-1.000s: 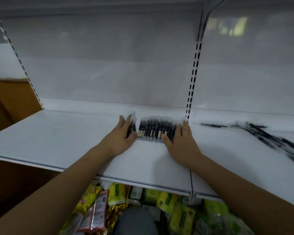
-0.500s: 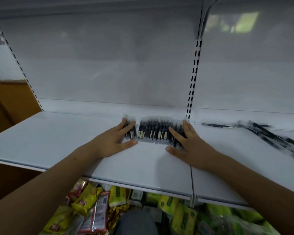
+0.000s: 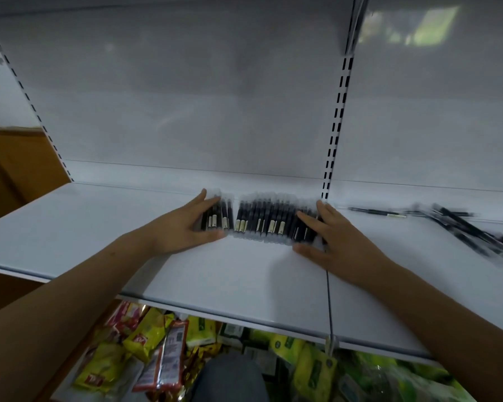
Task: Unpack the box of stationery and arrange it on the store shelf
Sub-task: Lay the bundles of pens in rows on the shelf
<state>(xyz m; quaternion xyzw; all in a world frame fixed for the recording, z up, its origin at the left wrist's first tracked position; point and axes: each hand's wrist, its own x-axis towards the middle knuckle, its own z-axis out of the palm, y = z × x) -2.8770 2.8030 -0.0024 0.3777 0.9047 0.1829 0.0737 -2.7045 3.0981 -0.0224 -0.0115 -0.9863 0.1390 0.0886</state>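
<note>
A row of black pens with clear caps [image 3: 266, 221] lies side by side on the white store shelf [image 3: 233, 274], near its back wall. My left hand [image 3: 186, 227] lies flat at the row's left end, straight fingers resting on the leftmost pens. My right hand [image 3: 336, 242] lies flat at the right end, fingers spread over the last pens, thumb on the shelf in front. A narrow gap splits the row near its left end. No box is in view.
A loose heap of more black pens [image 3: 474, 230] lies on the adjoining shelf panel to the right. A slotted upright [image 3: 336, 126] divides the back wall. Below the shelf edge sit yellow and red snack packets [image 3: 145, 352]. A wooden surface [image 3: 9, 169] stands at far left.
Both hands slid slightly outward along the pen row and flattened over its ends; the row has spread wider, with a gap opening near its left end.
</note>
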